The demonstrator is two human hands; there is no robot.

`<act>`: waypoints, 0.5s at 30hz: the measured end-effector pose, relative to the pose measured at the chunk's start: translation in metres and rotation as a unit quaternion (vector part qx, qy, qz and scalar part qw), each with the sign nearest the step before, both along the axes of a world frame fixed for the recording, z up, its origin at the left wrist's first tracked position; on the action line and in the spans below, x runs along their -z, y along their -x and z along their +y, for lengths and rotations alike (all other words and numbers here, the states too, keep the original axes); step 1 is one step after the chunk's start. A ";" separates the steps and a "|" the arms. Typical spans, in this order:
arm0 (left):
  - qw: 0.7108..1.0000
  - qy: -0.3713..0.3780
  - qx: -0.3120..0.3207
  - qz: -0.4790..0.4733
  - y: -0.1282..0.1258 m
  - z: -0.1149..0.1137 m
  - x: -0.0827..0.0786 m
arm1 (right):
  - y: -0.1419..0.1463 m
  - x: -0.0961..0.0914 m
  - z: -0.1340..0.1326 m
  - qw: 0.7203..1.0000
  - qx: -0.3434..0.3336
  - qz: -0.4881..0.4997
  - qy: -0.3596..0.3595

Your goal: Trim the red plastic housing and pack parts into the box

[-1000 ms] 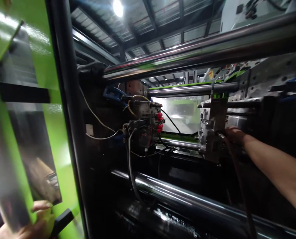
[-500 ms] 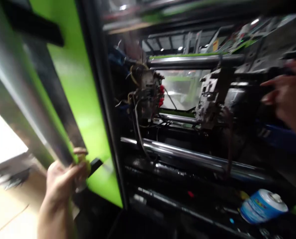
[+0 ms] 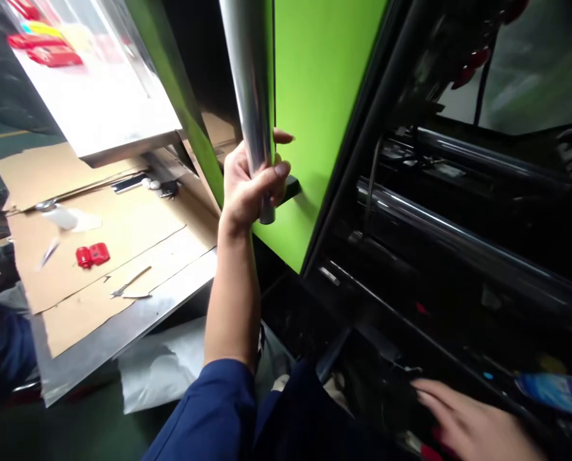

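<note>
"So, from the head camera, what has the left hand (image 3: 247, 195) got?"

"It's clamped on the metal handle (image 3: 248, 70), in front of the green door (image 3: 328, 109), near its lower end. The fingers wrap round and the thumb lies across the front."

"Any tips?"

"I'd say a full wrap like that suits it. Steady force along whichever way the door runs would beat a jerk, and I'd mind the knuckles by the black bracket (image 3: 291, 189) at the door's face."

"And the right hand (image 3: 475, 416)?"

"Below and to the right of the door, near a blue can (image 3: 559, 392). It's blurred; the fingers look stretched out, but I can't tell whether they hold anything. I'd have it well away from the door's edge before loading the handle."

"How does the handle look?"

"Smooth, round, silvery, slightly tilted, with a bright streak. It stands off the door, and its bare end pokes out under the fist."
</note>
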State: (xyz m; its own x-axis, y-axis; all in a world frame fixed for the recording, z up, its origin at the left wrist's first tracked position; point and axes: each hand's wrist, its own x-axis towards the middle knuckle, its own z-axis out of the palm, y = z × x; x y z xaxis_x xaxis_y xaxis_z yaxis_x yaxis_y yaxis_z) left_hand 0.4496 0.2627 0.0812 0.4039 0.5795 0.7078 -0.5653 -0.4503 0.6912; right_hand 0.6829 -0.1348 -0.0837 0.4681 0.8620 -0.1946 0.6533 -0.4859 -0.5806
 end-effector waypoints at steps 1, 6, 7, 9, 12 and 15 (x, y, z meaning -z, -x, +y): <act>1.000 -0.002 0.001 0.005 0.001 0.000 0.000 | 0.023 0.015 0.008 1.000 -0.012 0.013 0.003; 0.999 -0.012 0.030 -0.023 -0.001 0.004 0.003 | 0.114 0.051 0.073 0.994 -0.098 0.020 -0.049; 0.999 -0.014 0.037 -0.033 -0.002 0.005 0.003 | 0.122 0.046 0.080 0.988 -0.145 0.035 -0.031; 0.998 -0.016 0.045 -0.047 -0.004 0.007 0.005 | 0.125 0.028 0.084 0.971 -0.227 0.076 0.024; 0.998 -0.004 0.040 -0.056 -0.004 0.009 0.007 | 0.099 -0.014 0.086 0.943 -0.308 0.111 0.059; 0.999 0.026 0.018 -0.036 0.001 0.010 0.009 | 0.045 -0.069 0.104 0.945 -0.306 0.003 -0.113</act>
State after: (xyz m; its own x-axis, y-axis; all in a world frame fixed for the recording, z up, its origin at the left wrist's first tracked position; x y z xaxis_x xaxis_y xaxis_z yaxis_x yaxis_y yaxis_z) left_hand 0.4487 0.2724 0.0719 0.3744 0.6024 0.7050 -0.6297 -0.3929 0.6701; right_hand 0.6383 -0.0304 -0.0147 -0.1318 0.9909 0.0265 0.7676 0.1189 -0.6298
